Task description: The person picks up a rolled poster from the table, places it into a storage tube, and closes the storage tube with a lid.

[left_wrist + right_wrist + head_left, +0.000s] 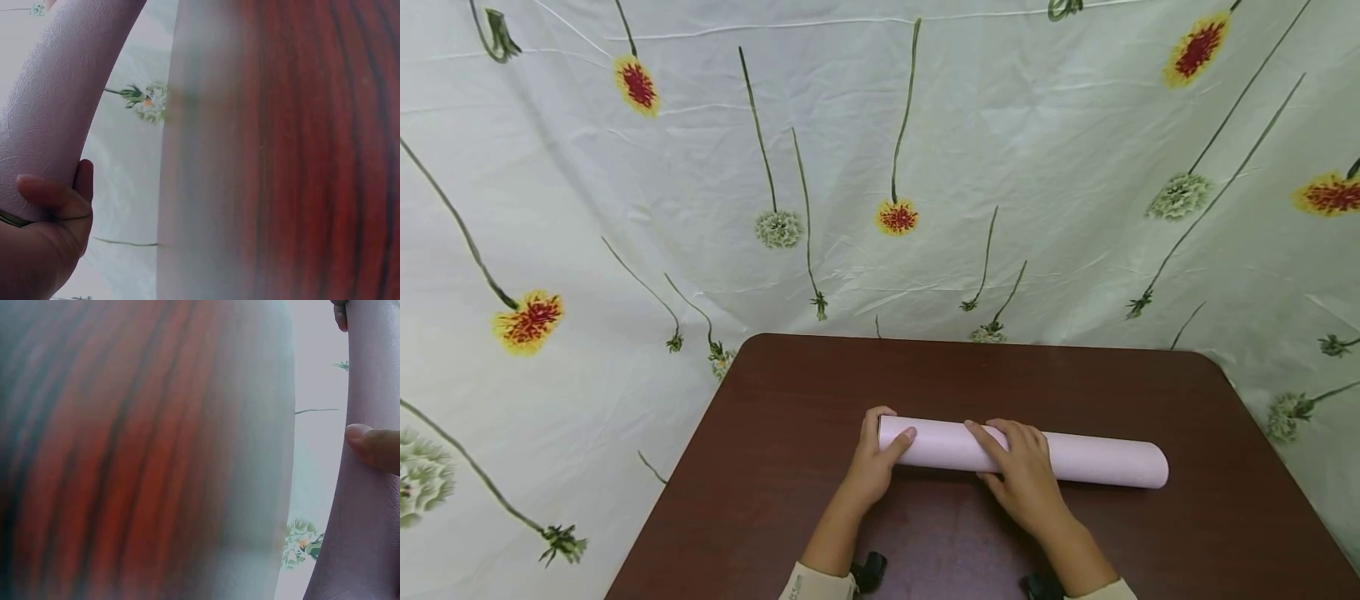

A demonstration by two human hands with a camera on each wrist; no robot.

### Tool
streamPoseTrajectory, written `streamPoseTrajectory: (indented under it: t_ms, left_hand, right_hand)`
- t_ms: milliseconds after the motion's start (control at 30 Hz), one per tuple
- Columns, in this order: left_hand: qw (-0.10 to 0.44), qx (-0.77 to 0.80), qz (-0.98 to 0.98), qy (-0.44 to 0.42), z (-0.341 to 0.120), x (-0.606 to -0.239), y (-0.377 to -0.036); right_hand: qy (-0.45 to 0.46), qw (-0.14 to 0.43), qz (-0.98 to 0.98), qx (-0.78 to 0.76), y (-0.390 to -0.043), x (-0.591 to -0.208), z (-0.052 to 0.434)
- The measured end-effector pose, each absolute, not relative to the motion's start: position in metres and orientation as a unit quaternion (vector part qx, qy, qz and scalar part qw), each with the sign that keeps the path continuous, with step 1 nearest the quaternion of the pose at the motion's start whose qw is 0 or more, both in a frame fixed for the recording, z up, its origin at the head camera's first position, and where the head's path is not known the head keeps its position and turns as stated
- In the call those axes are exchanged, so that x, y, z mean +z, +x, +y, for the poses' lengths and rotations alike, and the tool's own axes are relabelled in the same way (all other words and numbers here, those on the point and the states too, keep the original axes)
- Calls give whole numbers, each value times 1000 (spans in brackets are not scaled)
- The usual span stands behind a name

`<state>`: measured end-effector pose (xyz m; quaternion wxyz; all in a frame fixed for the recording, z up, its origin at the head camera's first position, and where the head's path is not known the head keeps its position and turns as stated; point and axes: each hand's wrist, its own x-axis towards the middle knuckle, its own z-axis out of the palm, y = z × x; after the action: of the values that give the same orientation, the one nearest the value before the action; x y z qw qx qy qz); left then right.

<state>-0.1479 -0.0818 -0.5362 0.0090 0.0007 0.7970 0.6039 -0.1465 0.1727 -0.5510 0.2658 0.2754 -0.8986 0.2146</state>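
Observation:
A roll of pale pink wallpaper [1105, 458] lies across the table, slanting slightly down to the right in the head view. Its finely creased surface fills the upper left of the left wrist view, where the same roll [59, 94] runs up out of frame. My left hand [871, 462] grips the roll's left end, thumb on the near side and fingers behind. Around its middle, my right hand [1026, 475] holds the roll with spread fingers over the top and the thumb low in front. In the right wrist view one digit presses on the roll [375, 381].
The dark reddish-brown table [820, 375] has rounded far corners. Behind and beside it hangs a white cloth [850, 108] printed with flowers. Black straps with small devices [869, 572] sit at both wrists, by the light sleeves.

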Motion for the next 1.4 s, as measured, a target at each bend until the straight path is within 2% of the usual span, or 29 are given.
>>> streamPoseTrajectory:
  t_ms: [400,600,933,1167,1400]
  left_hand:
    - [6,591,806,1,-90,-535,-149]
    - [3,586,810,-6,-97,-542,-151]
    - [-2,679,734,-26,-106,-540,-154]
    - [-23,685,726,-48,-115,-539,-155]
    - [-33,688,721,-70,-120,-541,-153]
  right_hand:
    - [284,277,-892,216,-151,-550,164]
    - [285,261,-896,220,-152,-552,164]
    - [296,266,-878,267,-155,-547,175]
    - [270,282,-875,285,-155,-543,191]
    - [219,274,-882,316,-155,-544,208]
